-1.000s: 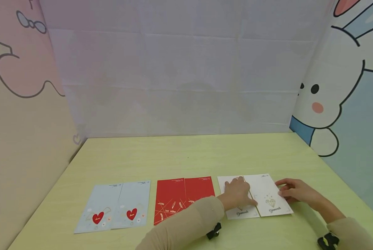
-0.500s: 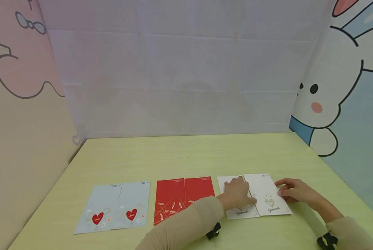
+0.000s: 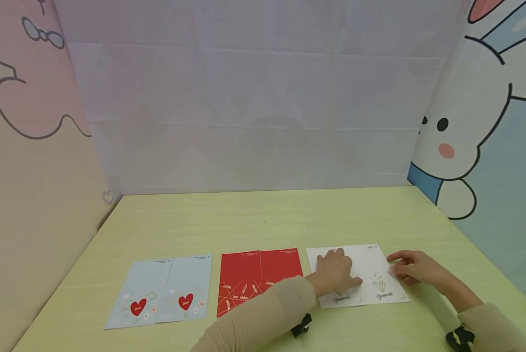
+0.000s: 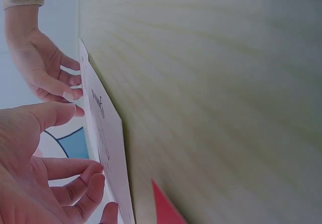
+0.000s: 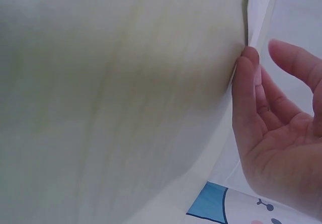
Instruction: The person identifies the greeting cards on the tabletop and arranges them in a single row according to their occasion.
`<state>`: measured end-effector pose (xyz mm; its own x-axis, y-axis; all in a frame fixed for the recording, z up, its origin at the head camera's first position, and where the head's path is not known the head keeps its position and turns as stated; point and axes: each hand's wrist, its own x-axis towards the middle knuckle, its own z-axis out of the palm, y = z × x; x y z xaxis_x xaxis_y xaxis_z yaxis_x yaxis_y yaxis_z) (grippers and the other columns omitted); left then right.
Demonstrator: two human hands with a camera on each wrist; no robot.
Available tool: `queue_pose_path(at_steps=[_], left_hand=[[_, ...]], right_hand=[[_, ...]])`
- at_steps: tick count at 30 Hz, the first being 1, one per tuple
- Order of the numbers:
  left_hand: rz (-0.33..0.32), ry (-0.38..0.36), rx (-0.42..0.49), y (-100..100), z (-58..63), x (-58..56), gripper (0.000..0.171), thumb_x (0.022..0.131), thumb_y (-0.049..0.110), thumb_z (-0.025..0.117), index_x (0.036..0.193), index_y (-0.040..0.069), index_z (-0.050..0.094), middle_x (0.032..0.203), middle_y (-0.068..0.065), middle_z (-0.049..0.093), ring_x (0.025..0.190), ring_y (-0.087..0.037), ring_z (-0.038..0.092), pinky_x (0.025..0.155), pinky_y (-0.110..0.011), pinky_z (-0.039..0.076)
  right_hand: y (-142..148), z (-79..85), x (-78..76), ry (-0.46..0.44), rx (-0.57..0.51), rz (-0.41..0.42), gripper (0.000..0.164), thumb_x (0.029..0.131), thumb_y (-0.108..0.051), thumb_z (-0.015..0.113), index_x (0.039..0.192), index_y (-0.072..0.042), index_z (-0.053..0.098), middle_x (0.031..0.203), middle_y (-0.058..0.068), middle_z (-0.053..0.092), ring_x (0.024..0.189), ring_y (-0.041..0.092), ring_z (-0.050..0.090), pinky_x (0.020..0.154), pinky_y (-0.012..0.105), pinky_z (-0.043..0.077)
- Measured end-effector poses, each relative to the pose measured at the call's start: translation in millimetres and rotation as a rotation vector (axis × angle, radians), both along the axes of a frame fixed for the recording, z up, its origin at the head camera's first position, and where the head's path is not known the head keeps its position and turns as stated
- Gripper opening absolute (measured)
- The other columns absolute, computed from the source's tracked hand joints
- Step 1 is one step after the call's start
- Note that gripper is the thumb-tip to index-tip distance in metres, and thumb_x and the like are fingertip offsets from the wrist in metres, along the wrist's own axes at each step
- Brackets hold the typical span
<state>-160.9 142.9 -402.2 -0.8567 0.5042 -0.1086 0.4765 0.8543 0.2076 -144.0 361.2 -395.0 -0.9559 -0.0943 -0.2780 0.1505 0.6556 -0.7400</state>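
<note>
Two white cards with a gold diamond print lie side by side at the right of the table. My left hand [image 3: 334, 271] rests its spread fingertips on the left white card [image 3: 346, 299] and covers part of its print. The thumb of that hand points toward the right white card [image 3: 370, 266]. At the outer edge of the right card, the fingers of my right hand [image 3: 414, 268] touch its side. In the left wrist view both cards lie flat, their inner edges meeting. The right wrist view shows my right fingertips [image 5: 250, 55] against the card's edge.
Two red cards [image 3: 240, 266] lie in the middle, the right one partly behind my left sleeve [image 3: 263, 313]. Further left are two pale blue cards [image 3: 148, 278] with red hearts. A white cloth [image 3: 263, 98] hangs behind the table [image 3: 263, 215].
The right white card has shifted slightly left against the left one, and the gap between them has narrowed. My right hand has moved slightly left with it; my left hand stays put.
</note>
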Motion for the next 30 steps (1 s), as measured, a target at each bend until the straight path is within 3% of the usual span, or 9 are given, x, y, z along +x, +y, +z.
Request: queue_pose_path(at_steps=[8, 15, 22, 26, 30], left_hand=[[-0.049, 0.070, -0.011, -4, 7.9, 2.5, 0.029, 0.078, 0.049, 0.058, 0.079, 0.020, 0.059, 0.079, 0.007, 0.042, 0.074, -0.010, 0.037, 0.063, -0.029, 0.036], [-0.123, 0.147, -0.001, -23, 15.9, 3.3, 0.040, 0.077, 0.053, 0.057, 0.110, 0.030, 0.059, 0.097, 0.012, 0.048, 0.083, -0.007, 0.040, 0.069, -0.029, 0.036], [-0.125, 0.110, 0.104, -84, 36.6, -6.0, 0.045, 0.079, 0.046, 0.059, 0.119, 0.025, 0.055, 0.108, 0.008, 0.049, 0.096, -0.009, 0.042, 0.074, -0.028, 0.036], [-0.114, 0.145, 0.176, -129, 36.2, -16.9, 0.043, 0.081, 0.040, 0.060, 0.117, 0.018, 0.056, 0.111, 0.003, 0.049, 0.101, -0.015, 0.042, 0.079, -0.035, 0.037], [-0.078, 0.231, 0.232, -175, 32.1, -28.1, 0.042, 0.081, 0.037, 0.061, 0.115, 0.013, 0.058, 0.115, -0.003, 0.048, 0.106, -0.021, 0.041, 0.081, -0.041, 0.037]], right_hand=[[0, 3.9, -1.4, -0.003, -0.011, 0.006, 0.042, 0.086, -0.017, 0.055, 0.114, 0.013, 0.046, 0.083, 0.007, 0.057, 0.070, 0.020, 0.054, 0.059, 0.031, 0.047], [1, 9.0, -2.9, 0.020, -0.038, 0.005, 0.048, 0.087, -0.019, 0.055, 0.117, 0.015, 0.041, 0.085, 0.009, 0.058, 0.071, 0.021, 0.055, 0.061, 0.032, 0.048], [5, 16.3, -5.2, 0.023, -0.055, 0.000, 0.049, 0.091, -0.022, 0.048, 0.122, 0.015, 0.037, 0.097, 0.016, 0.058, 0.080, 0.023, 0.057, 0.067, 0.035, 0.048], [9, 18.9, -4.9, 0.035, -0.059, -0.003, 0.051, 0.092, -0.025, 0.046, 0.123, 0.015, 0.036, 0.098, 0.017, 0.057, 0.083, 0.024, 0.057, 0.068, 0.035, 0.048], [12, 21.3, -6.2, 0.051, -0.064, 0.008, 0.054, 0.093, -0.027, 0.045, 0.124, 0.015, 0.034, 0.101, 0.019, 0.055, 0.085, 0.024, 0.057, 0.069, 0.034, 0.048]])
